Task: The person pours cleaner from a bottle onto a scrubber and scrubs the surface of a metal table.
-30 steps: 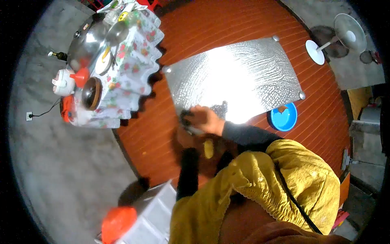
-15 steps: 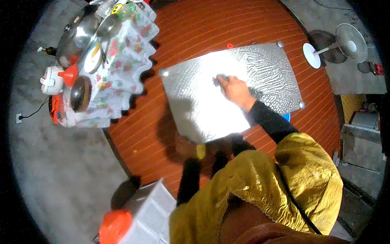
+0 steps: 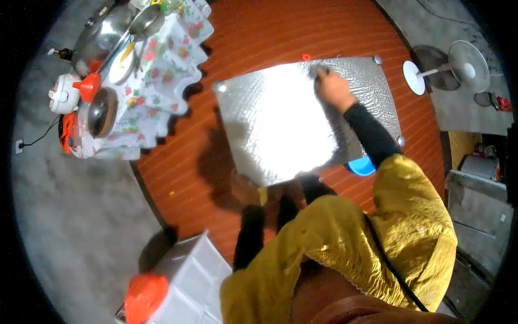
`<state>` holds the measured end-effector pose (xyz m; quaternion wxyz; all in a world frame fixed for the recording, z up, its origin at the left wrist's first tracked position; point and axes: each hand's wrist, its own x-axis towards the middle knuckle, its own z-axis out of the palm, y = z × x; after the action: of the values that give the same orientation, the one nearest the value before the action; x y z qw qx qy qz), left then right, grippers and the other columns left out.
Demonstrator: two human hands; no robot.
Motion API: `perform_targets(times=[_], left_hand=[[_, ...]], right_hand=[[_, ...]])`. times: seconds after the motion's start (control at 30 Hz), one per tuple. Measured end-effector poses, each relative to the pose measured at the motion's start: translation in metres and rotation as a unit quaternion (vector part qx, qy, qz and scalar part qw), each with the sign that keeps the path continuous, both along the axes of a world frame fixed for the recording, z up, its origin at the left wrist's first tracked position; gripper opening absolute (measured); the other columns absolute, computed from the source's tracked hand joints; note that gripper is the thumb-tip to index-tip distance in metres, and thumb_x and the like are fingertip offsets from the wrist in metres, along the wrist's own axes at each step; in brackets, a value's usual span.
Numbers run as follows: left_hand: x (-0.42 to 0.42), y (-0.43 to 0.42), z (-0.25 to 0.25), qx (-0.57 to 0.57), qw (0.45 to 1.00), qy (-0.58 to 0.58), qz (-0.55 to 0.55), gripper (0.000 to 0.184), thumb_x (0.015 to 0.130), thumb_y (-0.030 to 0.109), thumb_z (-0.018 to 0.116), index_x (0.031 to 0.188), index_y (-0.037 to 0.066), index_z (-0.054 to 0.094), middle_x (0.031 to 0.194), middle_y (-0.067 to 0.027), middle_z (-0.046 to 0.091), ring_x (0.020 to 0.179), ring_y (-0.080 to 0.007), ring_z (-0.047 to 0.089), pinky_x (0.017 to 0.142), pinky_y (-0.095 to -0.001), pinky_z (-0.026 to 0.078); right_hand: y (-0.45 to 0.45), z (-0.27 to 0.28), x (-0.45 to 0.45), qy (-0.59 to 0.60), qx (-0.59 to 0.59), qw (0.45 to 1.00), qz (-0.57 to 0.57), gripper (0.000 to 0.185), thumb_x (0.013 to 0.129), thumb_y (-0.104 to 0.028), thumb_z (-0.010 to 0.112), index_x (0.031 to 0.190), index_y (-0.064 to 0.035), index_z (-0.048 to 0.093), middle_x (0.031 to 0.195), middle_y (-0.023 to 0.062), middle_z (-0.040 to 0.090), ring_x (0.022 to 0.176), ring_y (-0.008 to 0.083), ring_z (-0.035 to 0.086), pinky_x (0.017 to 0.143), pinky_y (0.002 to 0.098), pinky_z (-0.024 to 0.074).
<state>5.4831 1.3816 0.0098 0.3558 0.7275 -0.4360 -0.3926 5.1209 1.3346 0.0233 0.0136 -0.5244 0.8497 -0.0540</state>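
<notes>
A low table with a shiny silver top and round metal corner caps stands before me, its surface streaked with wet, foamy-looking marks and strong glare. Toward its far edge, right of the middle, my right hand presses a small dark grey scrubber on the top, fingers closed around it. My left hand is in shadow at the near left corner, against the table's edge; its fingers are mostly hidden. A yellow band shows at that wrist.
A blue basin shows partly under the table's right side. Left stands a flower-cloth table with a pan, a plate and a round lid. A white fan stands right, a white crate near left.
My right hand has moved with the scrubber away from me and to the right across the tabletop. Foam streaks on the right look thinner. More of the blue basin shows.
</notes>
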Motion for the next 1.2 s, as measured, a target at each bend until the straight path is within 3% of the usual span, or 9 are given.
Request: perform_targets(times=[0.1, 0.2, 0.27, 0.43, 0.73, 0.97, 1.03, 1.1, 1.2], left_hand=[[0.012, -0.003, -0.025, -0.009, 0.998, -0.057, -0.025, 0.043, 0.095, 0.029, 0.04, 0.119, 0.0, 0.06, 0.094, -0.0176, 0.066, 0.079, -0.0235, 0.062, 0.071, -0.0351, 0.05], [0.015, -0.002, -0.037, -0.026, 0.998, -0.031, -0.042, 0.043, 0.095, 0.028, 0.039, 0.119, -0.001, 0.059, 0.102, -0.0191, 0.065, 0.088, -0.0263, 0.063, 0.077, -0.0351, 0.05], [0.015, -0.002, -0.034, -0.039, 0.997, -0.02, -0.059, 0.043, 0.094, 0.028, 0.039, 0.119, -0.001, 0.059, 0.105, -0.0194, 0.065, 0.092, -0.0274, 0.062, 0.081, -0.0357, 0.049], [0.022, -0.002, -0.024, 0.022, 0.995, 0.019, -0.101, 0.045, 0.094, 0.029, 0.04, 0.123, -0.002, 0.056, 0.112, -0.0201, 0.063, 0.099, -0.0295, 0.061, 0.087, -0.0377, 0.047], [0.021, 0.001, -0.048, -0.064, 0.994, 0.045, -0.08, 0.043, 0.094, 0.029, 0.04, 0.12, -0.002, 0.056, 0.114, -0.0223, 0.061, 0.101, -0.0335, 0.061, 0.09, -0.0387, 0.046], [0.028, -0.01, -0.052, -0.075, 0.968, -0.158, -0.18, 0.033, 0.084, 0.006, 0.053, 0.114, -0.007, 0.055, 0.11, -0.0248, 0.061, 0.1, -0.0383, 0.06, 0.086, -0.0441, 0.049], [0.041, -0.012, -0.084, -0.155, 0.938, -0.197, -0.238, 0.053, 0.082, 0.029, 0.064, 0.117, -0.008, 0.052, 0.109, -0.0249, 0.06, 0.099, -0.0382, 0.059, 0.085, -0.0438, 0.049], [0.036, -0.013, -0.06, -0.035, 0.984, 0.078, -0.154, 0.049, 0.097, 0.034, 0.032, 0.119, -0.003, 0.055, 0.113, -0.0251, 0.058, 0.101, -0.0419, 0.056, 0.085, -0.0469, 0.045], [0.044, -0.013, -0.094, -0.008, 0.993, -0.032, -0.114, 0.047, 0.097, 0.034, 0.034, 0.113, -0.005, 0.056, 0.11, -0.0246, 0.058, 0.098, -0.041, 0.056, 0.084, -0.0461, 0.045]], right_hand=[[-0.042, 0.003, -0.035, 0.029, -0.018, 0.999, -0.018, 0.029, 0.086, -0.018, 0.05, 0.111, -0.0058, 0.056, 0.101, 0.0241, 0.06, 0.09, 0.0378, 0.062, 0.075, 0.0465, 0.0516], [-0.038, 0.02, 0.037, -0.041, 0.037, 0.998, 0.011, 0.03, 0.085, -0.014, 0.048, 0.113, -0.0052, 0.056, 0.105, 0.0232, 0.059, 0.095, 0.0377, 0.061, 0.08, 0.046, 0.0506], [-0.03, 0.004, 0.095, -0.14, -0.06, 0.983, 0.103, 0.031, 0.085, -0.009, 0.042, 0.113, -0.0058, 0.056, 0.107, 0.0254, 0.058, 0.097, 0.0381, 0.06, 0.084, 0.0462, 0.0495], [-0.012, -0.018, 0.15, -0.137, -0.002, 0.972, 0.19, 0.039, 0.084, -0.017, 0.047, 0.121, -0.0128, 0.058, 0.105, 0.0248, 0.058, 0.096, 0.0366, 0.06, 0.084, 0.0446, 0.0501], [0.096, -0.015, -0.08, 0.013, -0.065, 0.969, -0.24, 0.036, 0.085, -0.023, 0.052, 0.119, -0.0111, 0.056, 0.113, 0.0242, 0.056, 0.089, 0.0406, 0.06, 0.078, 0.0478, 0.0503], [0.029, 0.009, 0.12, -0.041, -0.06, 0.995, 0.07, 0.028, 0.085, -0.011, 0.048, 0.11, -0.0099, 0.062, 0.098, 0.0198, 0.06, 0.091, 0.0341, 0.058, 0.078, 0.0442, 0.0495], [0.042, 0.018, 0.198, -0.096, -0.085, 0.978, 0.165, 0.03, 0.083, -0.013, 0.053, 0.112, -0.0111, 0.062, 0.092, 0.0174, 0.057, 0.087, 0.0334, 0.057, 0.076, 0.0423, 0.0499], [0.072, 0.016, 0.24, -0.124, -0.147, 0.948, 0.253, 0.034, 0.081, -0.016, 0.056, 0.114, -0.0136, 0.062, 0.088, 0.0126, 0.055, 0.083, 0.0298, 0.058, 0.072, 0.0434, 0.051], [0.115, 0.018, 0.211, -0.133, -0.12, 0.969, 0.171, 0.038, 0.081, -0.019, 0.057, 0.119, -0.0175, 0.061, 0.088, 0.0121, 0.054, 0.082, 0.0298, 0.057, 0.071, 0.0435, 0.051]])
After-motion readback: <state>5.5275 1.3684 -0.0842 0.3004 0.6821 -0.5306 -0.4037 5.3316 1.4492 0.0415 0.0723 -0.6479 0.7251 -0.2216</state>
